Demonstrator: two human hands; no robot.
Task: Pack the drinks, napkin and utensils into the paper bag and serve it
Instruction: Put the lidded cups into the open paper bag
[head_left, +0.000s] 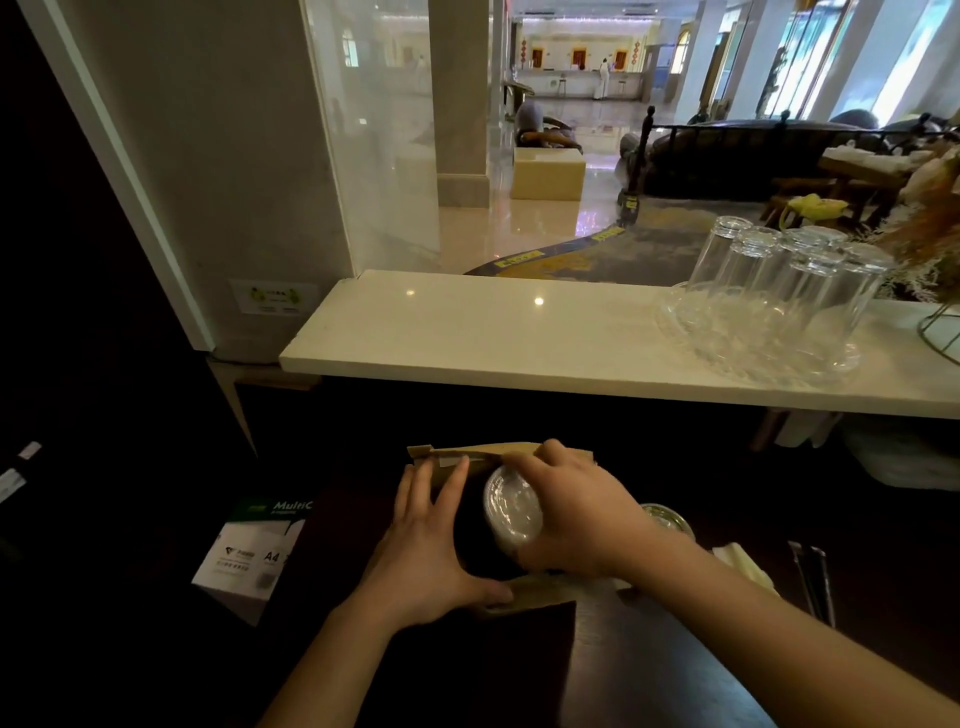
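Observation:
A brown paper bag (540, 590) stands open on the dark lower counter. My left hand (431, 540) grips its left rim, thumb on the near edge and fingers spread along the side. My right hand (576, 514) is closed around a drink cup with a clear lid (511, 509) and holds it tilted over the bag's mouth. A second lidded drink (667, 517) stands just right of the bag, partly hidden by my right wrist. Further right lie a folded white napkin (743, 564) and dark wrapped utensils (815, 577).
A white marble serving ledge (467, 332) runs above the counter. A glass tray with several upturned glasses (769, 291) sits at its right, beside dried flowers (930, 228). A box of A4 paper (249, 551) stands low at the left.

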